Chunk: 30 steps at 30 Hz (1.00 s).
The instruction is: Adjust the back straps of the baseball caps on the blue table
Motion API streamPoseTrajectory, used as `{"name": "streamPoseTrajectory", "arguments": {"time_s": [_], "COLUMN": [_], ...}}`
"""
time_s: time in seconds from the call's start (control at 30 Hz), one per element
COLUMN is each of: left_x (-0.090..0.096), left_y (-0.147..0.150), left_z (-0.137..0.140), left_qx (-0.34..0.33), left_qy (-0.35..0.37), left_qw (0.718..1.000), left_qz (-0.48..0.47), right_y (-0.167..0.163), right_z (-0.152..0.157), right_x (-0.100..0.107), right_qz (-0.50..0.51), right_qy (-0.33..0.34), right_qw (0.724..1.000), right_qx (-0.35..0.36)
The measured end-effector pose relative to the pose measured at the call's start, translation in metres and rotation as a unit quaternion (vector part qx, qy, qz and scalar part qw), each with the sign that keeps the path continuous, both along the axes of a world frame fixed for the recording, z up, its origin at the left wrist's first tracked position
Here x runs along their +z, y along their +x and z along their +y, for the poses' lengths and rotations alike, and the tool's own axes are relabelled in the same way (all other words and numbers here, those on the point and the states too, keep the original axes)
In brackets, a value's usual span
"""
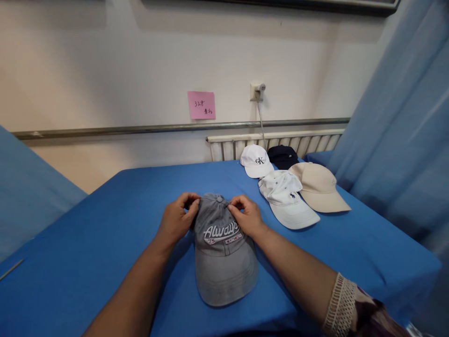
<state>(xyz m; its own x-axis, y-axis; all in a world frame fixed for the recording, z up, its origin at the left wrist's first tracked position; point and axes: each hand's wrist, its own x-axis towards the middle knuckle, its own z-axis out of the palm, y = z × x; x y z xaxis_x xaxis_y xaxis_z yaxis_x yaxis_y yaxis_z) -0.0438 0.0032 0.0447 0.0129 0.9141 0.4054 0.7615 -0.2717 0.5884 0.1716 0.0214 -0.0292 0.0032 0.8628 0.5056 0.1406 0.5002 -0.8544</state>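
A grey baseball cap [224,262] with "Always" embroidered on its front lies in front of me, its brim pointing toward me. My left hand [180,213] pinches the cap's crown at its far left side, thumb and fingers closed on the cloth. On the other side of the top button, my right hand [247,215] pinches the crown's fabric the same way. The back of the cap is hidden behind the crown.
On the blue-covered table [122,224], a white cap [256,161], a navy cap [282,157], a pale grey cap [289,201] and a beige cap [319,187] lie grouped at the back right. A thin stick [12,269] is at the left edge. Blue curtains [396,121] hang beside.
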Motion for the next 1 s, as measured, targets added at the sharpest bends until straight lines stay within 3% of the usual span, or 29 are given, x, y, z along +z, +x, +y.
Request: {"name": "streamPoseTrajectory", "arguments": {"time_s": [0.1, 0.23, 0.3, 0.53, 0.7, 1.0], "left_x": [-0.002, -0.006, -0.007, -0.002, -0.002, 0.004], "left_y": [0.0, 0.002, 0.005, 0.031, 0.039, 0.035], "left_z": [0.003, 0.004, 0.001, -0.017, -0.017, -0.015], "left_qx": [-0.023, -0.032, -0.022, -0.091, -0.111, -0.059], "left_qy": [-0.018, -0.04, -0.014, 0.103, 0.091, 0.077], "left_qw": [0.998, 0.998, 1.0, 0.986, 0.984, 0.994], "left_qz": [0.051, 0.022, 0.014, 0.095, 0.108, 0.054], "right_y": [0.0, 0.0, 0.0, -0.001, -0.001, -0.001], "right_z": [0.0, 0.0, 0.0, 0.0, -0.002, 0.0], "right_x": [0.004, 0.01, 0.011, 0.007, 0.007, 0.004], "right_qz": [0.037, 0.135, 0.149, 0.122, 0.099, 0.065], "right_qy": [-0.012, -0.052, -0.06, -0.039, -0.026, -0.022], "right_qw": [0.999, 0.989, 0.987, 0.992, 0.995, 0.997], "right_qx": [0.012, 0.022, 0.021, 0.016, 0.022, 0.021]}}
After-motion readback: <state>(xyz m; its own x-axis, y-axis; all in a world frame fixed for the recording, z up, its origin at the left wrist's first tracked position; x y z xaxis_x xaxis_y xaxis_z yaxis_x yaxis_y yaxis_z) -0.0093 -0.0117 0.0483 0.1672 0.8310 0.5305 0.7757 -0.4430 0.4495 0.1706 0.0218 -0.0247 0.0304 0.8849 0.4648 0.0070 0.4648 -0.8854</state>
